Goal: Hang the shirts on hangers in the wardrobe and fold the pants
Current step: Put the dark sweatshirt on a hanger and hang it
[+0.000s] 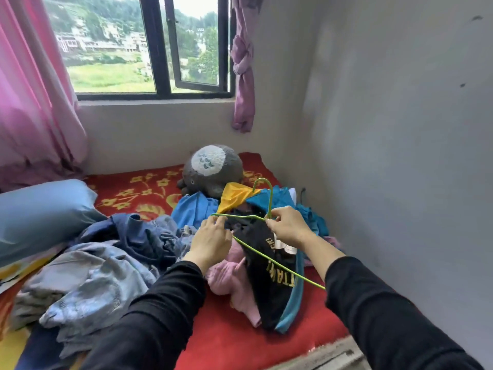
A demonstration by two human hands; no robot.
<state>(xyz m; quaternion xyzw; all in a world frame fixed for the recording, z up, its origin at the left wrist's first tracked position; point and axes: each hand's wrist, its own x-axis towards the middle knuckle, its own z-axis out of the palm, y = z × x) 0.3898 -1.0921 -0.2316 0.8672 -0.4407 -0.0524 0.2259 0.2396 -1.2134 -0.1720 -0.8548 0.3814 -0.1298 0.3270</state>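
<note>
Black sleeves [160,303] reach forward from the bottom edge over the bed [226,340], where the unsorted laundry lies. Far left is a blue pillow [40,209], and beside it a heap of denim and grey-blue clothes [106,268], probably the pants waiting to be folded.

The left hand [213,236] has its fingers curled, pinching the left shoulder of the green hanger [266,256]. Whether it also catches cloth there I cannot tell. The hanger is tilted, with its lower bar running down toward the right sleeve, and it lies across the black shirt [266,287] with yellow lettering. This looks like a way to line the wire up with the shirt's neck before threading it in. That shirt rests on a pink garment [226,279], directly under and between both hands.

The right hand [288,227] pinches the hanger at the base of its hook, steadying it. Behind the hands sit a blue-and-yellow shirt [234,196] and a grey plush toy [213,169]. No wardrobe is in view.
</note>
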